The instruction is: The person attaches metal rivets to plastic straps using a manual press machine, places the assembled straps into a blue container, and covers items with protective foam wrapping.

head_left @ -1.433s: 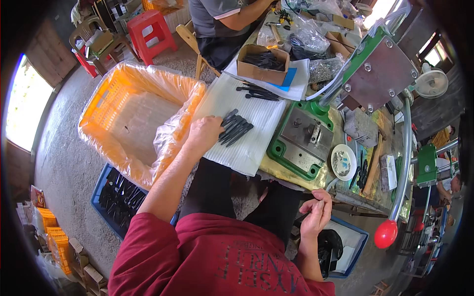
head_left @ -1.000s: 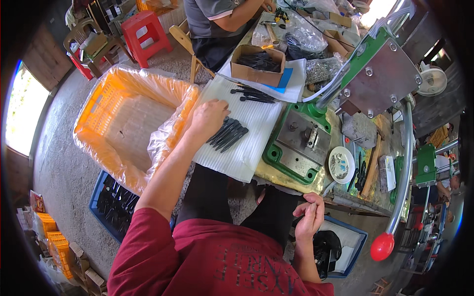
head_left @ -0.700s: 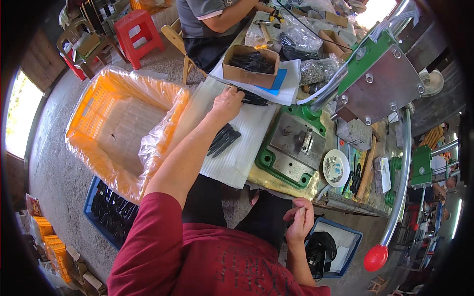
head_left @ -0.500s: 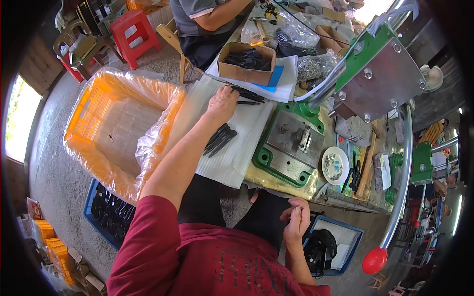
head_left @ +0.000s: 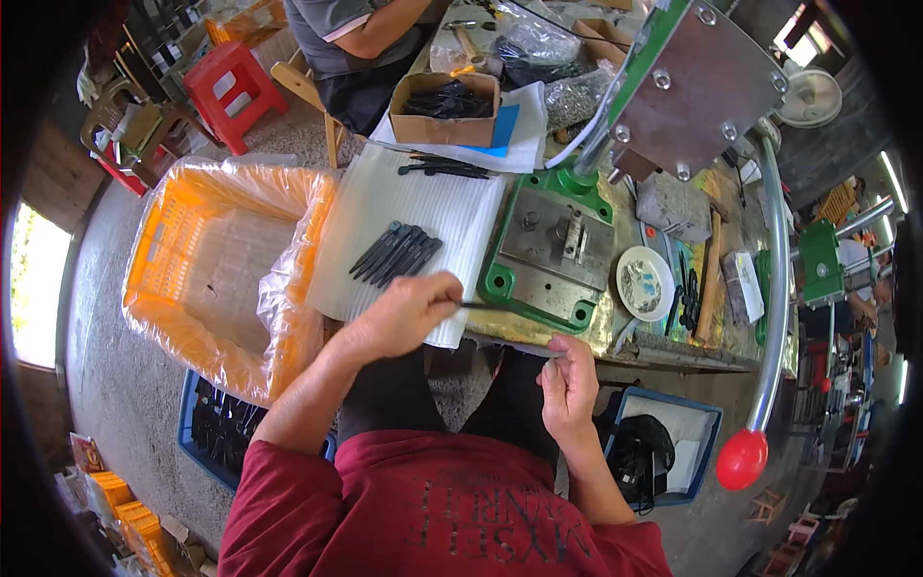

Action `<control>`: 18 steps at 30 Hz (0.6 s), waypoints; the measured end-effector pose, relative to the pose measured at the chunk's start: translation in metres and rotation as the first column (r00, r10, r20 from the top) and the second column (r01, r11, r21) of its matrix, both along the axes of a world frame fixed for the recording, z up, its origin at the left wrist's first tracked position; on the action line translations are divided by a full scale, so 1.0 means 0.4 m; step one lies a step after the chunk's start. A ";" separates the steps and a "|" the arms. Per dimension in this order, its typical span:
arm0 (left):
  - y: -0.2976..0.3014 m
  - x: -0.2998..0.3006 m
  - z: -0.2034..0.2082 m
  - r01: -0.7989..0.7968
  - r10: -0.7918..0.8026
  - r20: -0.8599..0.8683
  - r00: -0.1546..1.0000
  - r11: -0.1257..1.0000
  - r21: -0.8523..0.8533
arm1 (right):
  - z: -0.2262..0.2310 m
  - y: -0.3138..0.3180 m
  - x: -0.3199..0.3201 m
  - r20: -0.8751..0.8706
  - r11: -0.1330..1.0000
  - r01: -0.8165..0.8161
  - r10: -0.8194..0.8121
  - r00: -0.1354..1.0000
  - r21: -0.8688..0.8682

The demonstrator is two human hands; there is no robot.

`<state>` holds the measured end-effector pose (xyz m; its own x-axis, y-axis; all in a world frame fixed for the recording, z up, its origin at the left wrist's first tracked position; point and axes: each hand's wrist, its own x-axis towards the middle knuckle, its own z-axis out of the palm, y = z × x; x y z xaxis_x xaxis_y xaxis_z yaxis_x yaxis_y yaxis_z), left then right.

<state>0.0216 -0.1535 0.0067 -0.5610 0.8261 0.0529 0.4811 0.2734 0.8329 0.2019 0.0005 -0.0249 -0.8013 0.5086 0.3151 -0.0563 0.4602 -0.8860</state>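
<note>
My left hand is closed on a slim dark strip, whose free end points right in front of the green-based press. To the right and a little lower, my right hand is pinched around something small and thin that I cannot make out. On the white foam sheet beside my left hand lies a row of several slim black pieces with rounded ends. A second bunch of slim black pieces rests at the sheet's far end.
An orange crate lined with clear plastic stands at left. A cardboard box of black parts sits behind the sheet. At right are a white dish of small metal parts and the press's red-knobbed lever. A co-worker's arm shows beyond.
My left hand has drawn back from the far black pieces toward me, now with a slim dark strip in it. My right hand has risen slightly toward the bench edge. The whole view has shifted.
</note>
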 end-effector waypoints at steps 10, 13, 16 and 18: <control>0.010 0.136 -0.033 0.019 -0.115 0.655 0.746 0.988 0.152 | 0.000 -0.017 0.029 0.134 0.959 0.021 0.018 0.991 -0.282; 0.019 0.157 -0.029 -0.047 -0.274 0.750 0.602 0.925 0.376 | -0.012 -0.020 0.034 -0.036 0.728 -0.046 0.030 0.999 -0.684; 0.051 0.191 -0.032 -0.184 -0.286 0.817 0.501 0.887 0.423 | -0.002 -0.027 0.027 -0.141 0.467 -0.129 0.008 0.990 -0.875; 0.072 0.210 -0.060 -0.154 -0.272 0.780 0.564 0.893 0.423 | 0.002 -0.031 0.029 -0.144 0.420 -0.132 0.003 0.990 -0.898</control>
<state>0.1057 -0.1248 -0.0173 -0.4867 0.8712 -0.0639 -0.4465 -0.1852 0.8754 0.2134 -0.0118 -0.0242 -0.8419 0.4972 -0.2096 -0.1679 -0.6106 -0.7739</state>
